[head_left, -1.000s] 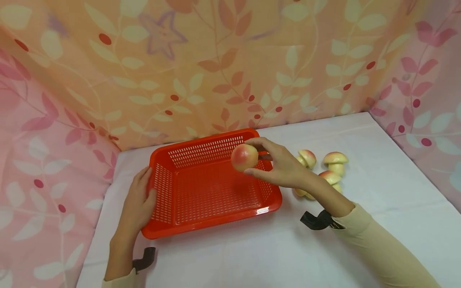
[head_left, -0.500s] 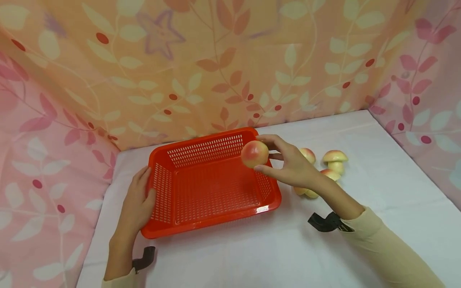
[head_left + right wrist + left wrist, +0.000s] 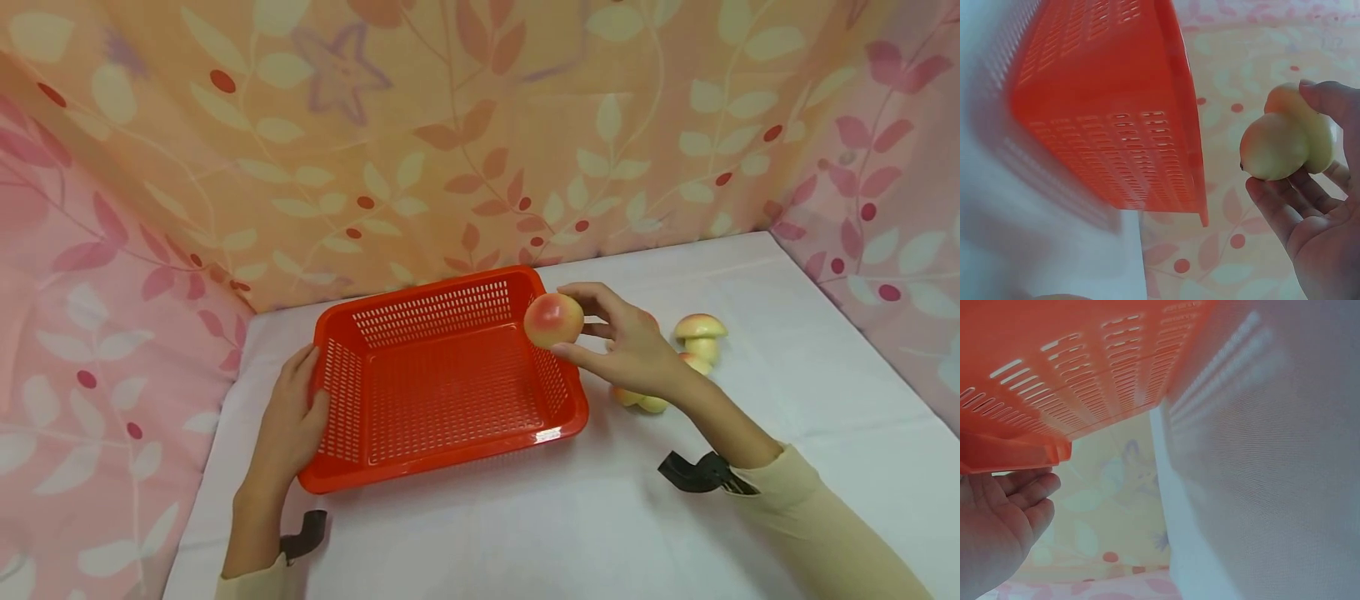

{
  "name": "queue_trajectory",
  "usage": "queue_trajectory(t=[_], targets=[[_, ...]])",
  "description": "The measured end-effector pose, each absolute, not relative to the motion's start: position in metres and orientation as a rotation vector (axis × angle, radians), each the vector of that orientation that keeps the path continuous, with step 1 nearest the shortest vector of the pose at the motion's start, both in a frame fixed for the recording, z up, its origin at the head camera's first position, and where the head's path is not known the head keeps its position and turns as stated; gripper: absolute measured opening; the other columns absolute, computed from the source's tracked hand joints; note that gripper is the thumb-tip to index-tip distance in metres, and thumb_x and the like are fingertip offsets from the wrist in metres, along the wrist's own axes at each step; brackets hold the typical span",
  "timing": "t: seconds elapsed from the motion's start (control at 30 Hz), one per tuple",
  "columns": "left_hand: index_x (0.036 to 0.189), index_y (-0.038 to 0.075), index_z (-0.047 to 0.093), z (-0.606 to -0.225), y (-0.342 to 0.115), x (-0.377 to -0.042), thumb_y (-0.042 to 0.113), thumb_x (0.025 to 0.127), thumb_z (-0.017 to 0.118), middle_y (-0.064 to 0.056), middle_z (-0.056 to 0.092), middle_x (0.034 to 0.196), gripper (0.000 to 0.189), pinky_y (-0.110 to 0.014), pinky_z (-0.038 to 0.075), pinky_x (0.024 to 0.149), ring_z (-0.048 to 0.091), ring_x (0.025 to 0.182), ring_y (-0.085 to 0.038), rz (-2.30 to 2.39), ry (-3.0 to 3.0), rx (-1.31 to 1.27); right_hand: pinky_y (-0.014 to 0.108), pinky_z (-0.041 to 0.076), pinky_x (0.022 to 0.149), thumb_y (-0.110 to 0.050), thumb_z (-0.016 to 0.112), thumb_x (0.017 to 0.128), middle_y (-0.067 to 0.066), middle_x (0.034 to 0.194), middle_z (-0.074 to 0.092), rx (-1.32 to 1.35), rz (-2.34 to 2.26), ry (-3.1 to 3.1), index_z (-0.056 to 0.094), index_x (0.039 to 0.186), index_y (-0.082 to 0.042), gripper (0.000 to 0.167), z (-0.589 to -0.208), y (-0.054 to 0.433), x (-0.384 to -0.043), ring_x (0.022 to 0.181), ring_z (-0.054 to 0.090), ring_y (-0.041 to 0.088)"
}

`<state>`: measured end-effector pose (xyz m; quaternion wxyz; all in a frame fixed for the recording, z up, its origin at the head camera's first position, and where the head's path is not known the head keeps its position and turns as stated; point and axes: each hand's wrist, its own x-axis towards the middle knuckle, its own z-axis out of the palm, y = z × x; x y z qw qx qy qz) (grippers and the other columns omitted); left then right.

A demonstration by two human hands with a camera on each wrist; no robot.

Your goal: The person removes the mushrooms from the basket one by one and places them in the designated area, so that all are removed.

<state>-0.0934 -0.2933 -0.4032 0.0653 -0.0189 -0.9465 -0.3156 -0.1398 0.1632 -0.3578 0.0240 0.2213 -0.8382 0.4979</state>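
At the left end of the red plastic basket (image 3: 450, 468), my left hand (image 3: 288, 425) grips the rim, thumb on the inner side. The left wrist view shows its fingers (image 3: 1038, 490) under the basket's lip. My right hand (image 3: 630, 354) holds a toy mushroom (image 3: 553, 320) with a glossy cream and pink cap, above the basket's right edge. From the right wrist view, this mushroom (image 3: 1275, 147) has rounded, joined parts, held between thumb and fingertips. The perforated basket shows no contents.
To the right of the basket, several more toy mushrooms (image 3: 701, 333) are on the white cloth (image 3: 795, 367), some partly hidden behind my right hand. A floral curtain (image 3: 480, 150) closes off the back and sides.
My right hand has moved to the right with the mushroom, from over the basket's inside to its right edge. The left hand keeps its grip on the rim.
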Motion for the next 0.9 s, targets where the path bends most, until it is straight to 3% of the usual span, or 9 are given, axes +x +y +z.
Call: queue_trajectory(t=[0.37, 0.53, 0.9], targets=[[0.166, 0.004, 0.03, -0.402, -0.293, -0.093, 0.009, 0.103, 0.047, -0.021, 0.031, 0.171, 0.066, -0.076, 0.033, 0.12, 0.033, 0.155, -0.047, -0.955, -2.858, -0.054, 0.02, 0.06, 0.1, -0.015, 0.079, 0.094, 0.0, 0.141, 0.061, 0.625, 1.902, -2.535, 0.049, 0.148, -0.022, 0.062, -0.359, 0.181, -0.134, 0.128, 0.065, 0.013], [0.167, 0.005, 0.029, -0.403, -0.292, -0.093, 0.01, 0.104, 0.046, -0.02, 0.03, 0.172, 0.065, -0.077, 0.034, 0.119, 0.033, 0.155, -0.047, -0.958, -2.865, -0.042, 0.023, 0.063, 0.096, -0.009, 0.076, 0.096, 0.004, 0.138, 0.061, 0.589, 1.982, -2.482, 0.049, 0.148, -0.016, 0.06, -0.363, 0.192, -0.132, 0.124, 0.066, 0.016], [0.166, 0.004, 0.029, -0.401, -0.291, -0.092, 0.011, 0.104, 0.046, -0.022, 0.032, 0.171, 0.065, -0.077, 0.034, 0.118, 0.034, 0.154, -0.047, -0.926, -2.873, -0.043, 0.019, 0.062, 0.094, -0.005, 0.069, 0.1, 0.001, 0.141, 0.059, 0.566, 1.942, -2.445, 0.045, 0.152, -0.008, 0.057, -0.375, 0.211, -0.13, 0.125, 0.063, 0.006]])
